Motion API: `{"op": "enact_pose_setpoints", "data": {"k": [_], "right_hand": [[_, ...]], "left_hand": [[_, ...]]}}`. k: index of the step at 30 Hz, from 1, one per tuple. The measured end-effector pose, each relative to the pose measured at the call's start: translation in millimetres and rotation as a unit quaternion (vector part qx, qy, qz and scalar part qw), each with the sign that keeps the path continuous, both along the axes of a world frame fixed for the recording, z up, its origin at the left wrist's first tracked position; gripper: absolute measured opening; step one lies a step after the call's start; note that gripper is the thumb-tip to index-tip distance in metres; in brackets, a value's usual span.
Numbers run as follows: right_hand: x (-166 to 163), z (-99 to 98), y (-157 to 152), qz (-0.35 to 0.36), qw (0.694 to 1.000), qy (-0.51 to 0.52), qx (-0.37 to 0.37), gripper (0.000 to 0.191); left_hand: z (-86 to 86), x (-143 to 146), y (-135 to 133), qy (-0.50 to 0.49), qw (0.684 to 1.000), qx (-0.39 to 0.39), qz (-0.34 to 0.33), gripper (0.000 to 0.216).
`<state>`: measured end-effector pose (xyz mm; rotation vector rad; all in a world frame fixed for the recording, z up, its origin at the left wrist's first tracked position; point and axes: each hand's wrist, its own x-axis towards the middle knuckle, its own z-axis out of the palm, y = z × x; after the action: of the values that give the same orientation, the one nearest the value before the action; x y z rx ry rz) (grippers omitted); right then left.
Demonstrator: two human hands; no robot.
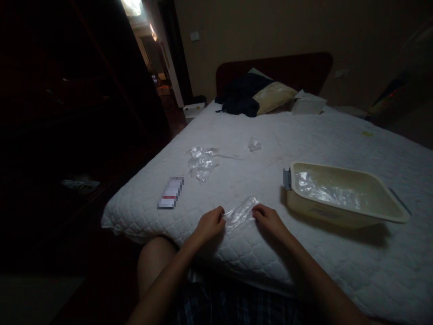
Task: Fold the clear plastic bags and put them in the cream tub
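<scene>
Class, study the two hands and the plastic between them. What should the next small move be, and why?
Probably ease the left hand and right hand slightly apart to smooth the plastic: each seems to pinch one side, and it looks wrinkled between them. The bed beneath gives a surface to flatten it against.

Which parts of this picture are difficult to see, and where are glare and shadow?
All in the head view: the left side sinks nearly to black; the light at top left is overexposed; glints streak the held clear plastic; shadow lies beneath the bin; the rectangle on the bed is pixelated.
</scene>
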<state>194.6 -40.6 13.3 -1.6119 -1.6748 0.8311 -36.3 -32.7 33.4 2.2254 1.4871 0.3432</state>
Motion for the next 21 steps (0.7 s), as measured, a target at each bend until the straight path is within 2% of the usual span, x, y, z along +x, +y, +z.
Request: {"op": "enact_pose_setpoints", "data": {"k": [3,7,10,13,16,18,21], "right_hand": [[-5,-2.3,24,-0.017,0.999,0.034,0.018,0.027],[-6,-0.5,39,0.003,0.997,0.068,0.043,0.027],[2,7.4,28,-0.025,0.993,0.022,0.11,0.028],[10,14.5,5,-0.062,0.978,-0.029,0.199,0.028],[13,13.2,-15,-0.084,0.968,-0.066,0.225,0.021],[12,8.6,-20,-0.054,0.971,-0.096,0.211,0.02],[8,1.2,-20,0.034,0.962,-0.166,0.214,0.022]], "left_hand": [[-2.2,2,-10,-0.008,1.0,-0.019,-0.016,0.02],[-3.2,3,-24,-0.015,0.995,-0.047,-0.086,0.023],[-2.7,-1,-27,-0.03,0.99,-0.045,-0.127,0.025],[-3.7,-8,-20,-0.039,0.995,-0.01,-0.092,0.025],[-7.6,-10,-7,-0.016,0.997,0.053,-0.061,0.023],[-11.0,-7,2,0.023,0.993,0.093,-0.071,0.023],[-15.5,1,12,0.077,0.981,0.144,-0.104,0.028]]}}
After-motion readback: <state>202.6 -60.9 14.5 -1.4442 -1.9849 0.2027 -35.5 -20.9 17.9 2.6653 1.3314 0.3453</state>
